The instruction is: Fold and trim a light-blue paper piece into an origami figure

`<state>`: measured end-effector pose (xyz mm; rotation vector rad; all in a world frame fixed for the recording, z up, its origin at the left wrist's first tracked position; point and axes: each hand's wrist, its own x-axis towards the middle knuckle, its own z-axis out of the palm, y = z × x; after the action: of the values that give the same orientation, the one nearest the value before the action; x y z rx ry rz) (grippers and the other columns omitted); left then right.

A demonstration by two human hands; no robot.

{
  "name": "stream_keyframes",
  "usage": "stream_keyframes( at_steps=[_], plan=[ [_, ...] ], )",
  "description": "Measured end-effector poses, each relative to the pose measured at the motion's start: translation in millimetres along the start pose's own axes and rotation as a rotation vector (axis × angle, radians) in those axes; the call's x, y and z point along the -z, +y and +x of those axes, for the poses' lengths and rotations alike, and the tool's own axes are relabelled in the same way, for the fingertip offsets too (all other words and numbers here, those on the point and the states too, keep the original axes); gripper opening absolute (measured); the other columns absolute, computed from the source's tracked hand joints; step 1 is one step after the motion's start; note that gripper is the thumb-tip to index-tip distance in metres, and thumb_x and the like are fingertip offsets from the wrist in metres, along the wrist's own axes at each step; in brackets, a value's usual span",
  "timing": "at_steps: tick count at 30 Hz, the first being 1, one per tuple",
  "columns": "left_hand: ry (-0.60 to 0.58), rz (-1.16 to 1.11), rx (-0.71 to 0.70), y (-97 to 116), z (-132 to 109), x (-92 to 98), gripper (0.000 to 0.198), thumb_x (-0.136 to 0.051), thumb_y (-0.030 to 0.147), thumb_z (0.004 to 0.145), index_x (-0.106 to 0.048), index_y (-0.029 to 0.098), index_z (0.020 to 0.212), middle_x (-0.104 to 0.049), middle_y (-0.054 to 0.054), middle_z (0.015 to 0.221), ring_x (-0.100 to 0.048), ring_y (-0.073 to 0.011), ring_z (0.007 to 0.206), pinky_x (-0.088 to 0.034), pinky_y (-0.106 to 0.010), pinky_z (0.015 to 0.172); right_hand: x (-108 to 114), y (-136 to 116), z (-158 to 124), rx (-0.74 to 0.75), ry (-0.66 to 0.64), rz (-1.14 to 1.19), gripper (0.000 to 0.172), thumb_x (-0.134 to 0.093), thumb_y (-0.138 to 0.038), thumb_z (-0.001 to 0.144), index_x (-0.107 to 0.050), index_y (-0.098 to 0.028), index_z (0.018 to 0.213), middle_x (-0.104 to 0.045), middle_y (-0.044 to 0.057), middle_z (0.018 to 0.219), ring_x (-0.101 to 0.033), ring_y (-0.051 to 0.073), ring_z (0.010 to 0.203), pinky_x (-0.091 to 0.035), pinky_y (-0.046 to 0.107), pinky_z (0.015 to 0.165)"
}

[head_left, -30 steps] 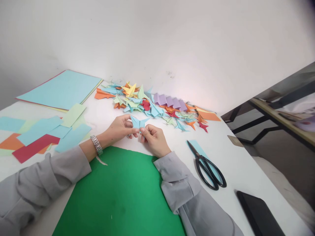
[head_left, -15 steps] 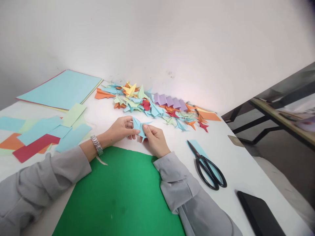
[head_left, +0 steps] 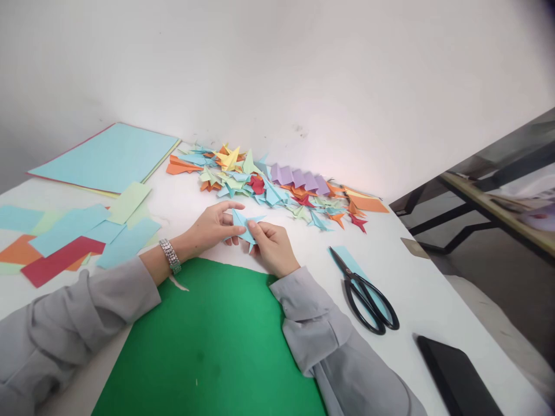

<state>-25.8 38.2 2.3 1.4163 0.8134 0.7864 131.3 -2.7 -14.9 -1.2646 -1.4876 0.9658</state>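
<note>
The left hand (head_left: 212, 228) and the right hand (head_left: 273, 245) hold together one small folded blue paper (head_left: 243, 224), just behind the far edge of the green sheet (head_left: 208, 341). The paper is lifted a little above the table (head_left: 425, 289) and has sharp points that stick out to the sides.

The left hand is half closed. Its thumb and lower fingers pinch the left part of the paper, and its index finger is stretched out straight over it. The right hand is more closed: its thumb presses on the right part of the paper from above and the other fingers are curled under it. Both wrists rest at the far edge of the green sheet. There is a metal watch (head_left: 170, 256) on the left wrist.

Farther behind the green sheet, near the wall, lies a heap of folded papers (head_left: 269, 185) in many colours. To the left of the green sheet lie flat paper strips (head_left: 73, 237), and behind them is a stack of big sheets (head_left: 108, 156) with a blue one on top. To the right of the green sheet lie black scissors (head_left: 368, 297), closed, on a blue strip (head_left: 342, 257). Nearer than the scissors is a flat black thing (head_left: 455, 375).
</note>
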Motion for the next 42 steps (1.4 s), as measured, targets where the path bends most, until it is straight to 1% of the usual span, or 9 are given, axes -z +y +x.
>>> stream_keyframes(
  at_steps=[3, 8, 11, 14, 18, 22, 27, 33, 42],
  plan=[
    [0.042, -0.005, -0.021, -0.7, 0.2, 0.5, 0.051, -0.07, 0.026, 0.07, -0.048, 0.011, 0.114, -0.056, 0.006, 0.048, -0.057, -0.0112, 0.045, -0.045, -0.022, 0.048, 0.1, -0.5, -0.1, 0.001, -0.034, 0.021, 0.055, -0.048, -0.065, 0.079, -0.055, -0.018, 0.05, -0.053, -0.001, 0.042, -0.047, 0.01, 0.039, -0.037, 0.024, 0.046],
    [0.043, 0.0, -0.026, -1.3, 0.7, 0.7, 0.05, -0.073, 0.027, 0.067, -0.05, 0.011, 0.108, -0.055, 0.007, 0.045, -0.058, -0.0121, 0.044, -0.044, -0.022, 0.047, 0.8, -1.7, -0.7, 0.029, -0.015, -0.044, 0.054, -0.053, -0.064, 0.076, -0.055, -0.018, 0.047, -0.047, -0.003, 0.035, -0.039, 0.009, 0.035, -0.032, 0.024, 0.043],
    [0.045, 0.006, -0.026, -0.9, 0.8, 0.6, 0.047, -0.072, 0.025, 0.068, -0.051, 0.011, 0.107, -0.054, 0.008, 0.044, -0.058, -0.0119, 0.044, -0.044, -0.022, 0.047, 0.7, -1.7, -0.7, 0.016, -0.016, -0.018, 0.053, -0.054, -0.062, 0.076, -0.054, -0.018, 0.046, -0.048, -0.003, 0.036, -0.039, 0.009, 0.036, -0.033, 0.024, 0.044],
    [0.032, -0.003, -0.02, -0.3, 0.5, 0.8, 0.043, -0.07, 0.024, 0.069, -0.051, 0.012, 0.106, -0.055, 0.007, 0.046, -0.057, -0.0113, 0.044, -0.044, -0.022, 0.047, 0.1, -0.4, 0.4, -0.022, 0.027, 0.127, 0.051, -0.056, -0.061, 0.075, -0.053, -0.018, 0.048, -0.05, -0.003, 0.041, -0.043, 0.009, 0.04, -0.035, 0.024, 0.044],
    [-0.029, -0.023, 0.004, -1.1, 0.3, 1.3, 0.04, -0.07, 0.021, 0.067, -0.052, 0.013, 0.102, -0.062, 0.003, 0.055, -0.057, -0.0104, 0.046, -0.044, -0.021, 0.046, 0.3, 1.9, 3.6, -0.077, 0.172, 0.362, 0.041, -0.066, -0.054, 0.07, -0.052, -0.019, 0.055, -0.053, -0.004, 0.047, -0.044, 0.009, 0.041, -0.035, 0.022, 0.042],
    [-0.058, -0.014, 0.015, -2.3, 0.5, 1.5, 0.04, -0.071, 0.02, 0.066, -0.053, 0.014, 0.101, -0.063, 0.002, 0.058, -0.058, -0.01, 0.047, -0.043, -0.02, 0.046, 1.3, 3.6, 5.7, -0.089, 0.224, 0.452, 0.036, -0.07, -0.049, 0.067, -0.053, -0.019, 0.057, -0.057, -0.003, 0.049, -0.046, 0.009, 0.042, -0.036, 0.022, 0.043],
    [-0.044, -0.023, 0.021, -0.4, 0.3, 0.7, 0.039, -0.07, 0.02, 0.065, -0.052, 0.014, 0.1, -0.063, 0.002, 0.058, -0.057, -0.0095, 0.046, -0.044, -0.02, 0.046, 1.7, 5.9, 6.2, -0.108, 0.226, 0.461, 0.04, -0.064, -0.053, 0.071, -0.055, -0.018, 0.056, -0.057, -0.001, 0.048, -0.047, 0.009, 0.042, -0.036, 0.022, 0.043],
    [-0.018, -0.019, 0.025, 0.9, 0.0, 0.3, 0.038, -0.069, 0.019, 0.066, -0.052, 0.013, 0.1, -0.064, 0.001, 0.058, -0.057, -0.0102, 0.045, -0.045, -0.022, 0.047, 1.6, 4.8, 6.5, -0.109, 0.26, 0.502, 0.038, -0.063, -0.054, 0.071, -0.055, -0.018, 0.062, -0.057, -0.002, 0.049, -0.047, 0.01, 0.042, -0.038, 0.023, 0.043],
    [-0.013, -0.019, 0.017, 1.0, -0.3, 0.3, 0.038, -0.07, 0.019, 0.066, -0.053, 0.013, 0.099, -0.063, 0.002, 0.056, -0.057, -0.0103, 0.044, -0.045, -0.021, 0.046, 2.7, 5.1, 6.7, -0.126, 0.238, 0.464, 0.027, -0.067, -0.041, 0.067, -0.055, -0.018, 0.059, -0.059, -0.001, 0.053, -0.049, 0.009, 0.045, -0.04, 0.023, 0.046]
  ],
)
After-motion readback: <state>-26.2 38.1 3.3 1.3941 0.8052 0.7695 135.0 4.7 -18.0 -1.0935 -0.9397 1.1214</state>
